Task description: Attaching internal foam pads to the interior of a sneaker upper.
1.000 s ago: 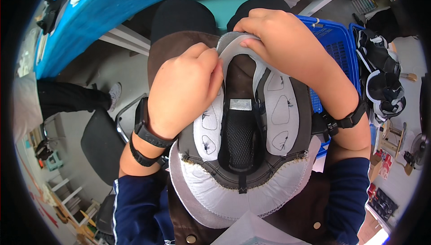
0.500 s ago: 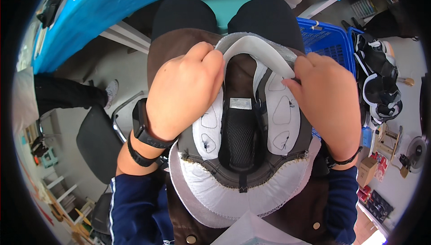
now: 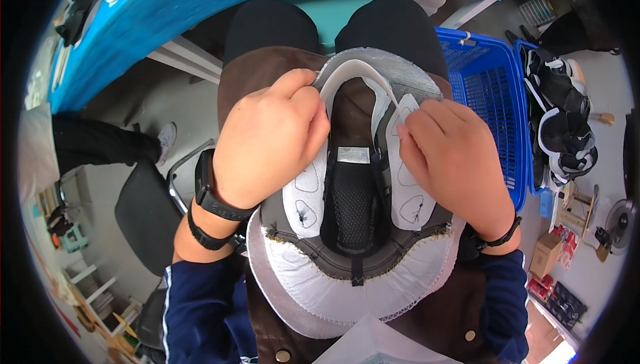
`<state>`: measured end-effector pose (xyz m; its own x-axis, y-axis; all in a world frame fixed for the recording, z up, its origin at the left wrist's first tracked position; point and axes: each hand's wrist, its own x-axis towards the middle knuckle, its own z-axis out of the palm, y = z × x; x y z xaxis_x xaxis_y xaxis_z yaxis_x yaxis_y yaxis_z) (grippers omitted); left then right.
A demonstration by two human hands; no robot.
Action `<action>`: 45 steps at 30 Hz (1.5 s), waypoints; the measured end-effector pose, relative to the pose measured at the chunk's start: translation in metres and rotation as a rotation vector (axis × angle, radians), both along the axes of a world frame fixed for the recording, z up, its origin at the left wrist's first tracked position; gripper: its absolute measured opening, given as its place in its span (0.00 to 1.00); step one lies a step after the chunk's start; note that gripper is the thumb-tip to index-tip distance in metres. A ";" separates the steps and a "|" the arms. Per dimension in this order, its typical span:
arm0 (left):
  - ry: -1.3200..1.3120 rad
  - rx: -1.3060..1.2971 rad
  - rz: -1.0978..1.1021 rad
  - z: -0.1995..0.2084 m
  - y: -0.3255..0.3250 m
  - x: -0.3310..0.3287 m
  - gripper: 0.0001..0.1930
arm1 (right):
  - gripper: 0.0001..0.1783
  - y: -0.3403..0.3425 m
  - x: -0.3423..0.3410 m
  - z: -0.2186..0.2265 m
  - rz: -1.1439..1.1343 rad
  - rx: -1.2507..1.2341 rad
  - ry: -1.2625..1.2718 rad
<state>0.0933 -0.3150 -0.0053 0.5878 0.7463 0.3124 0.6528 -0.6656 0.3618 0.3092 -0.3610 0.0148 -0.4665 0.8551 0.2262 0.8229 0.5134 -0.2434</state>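
Observation:
A shoe upper (image 3: 273, 216) lies across my lap, its inner side turned up and its black mesh tongue (image 3: 355, 211) in the middle. A curved, stiff white strip (image 3: 360, 69) arches around the end farthest from me, standing away from the grey lining (image 3: 410, 77) behind it. My left hand (image 3: 270, 141) is closed at the strip's left side, its fingertips partly hidden. At the strip's right end, my right hand (image 3: 453, 157) pinches it between thumb and fingers. White stitched padding pieces (image 3: 307, 204) line both inner sides. Nearest me spreads a pale, zigzag-stitched toe part (image 3: 353, 304).
A blue plastic basket (image 3: 520, 117) stands to the right, beside a pile of black and white shoe uppers (image 3: 563, 117). Across the far side hangs a blue-covered table edge (image 3: 220, 7). A black chair (image 3: 147, 214) and another person's leg (image 3: 107, 141) are at left.
My right hand has moved inward to the left, bringing the strip's right end with it. The strip now stands more on edge, showing more grey lining behind. My left hand has barely shifted.

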 end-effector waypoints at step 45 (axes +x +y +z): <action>0.089 0.207 -0.123 0.007 -0.004 -0.001 0.07 | 0.08 -0.010 0.014 -0.011 0.065 0.161 0.148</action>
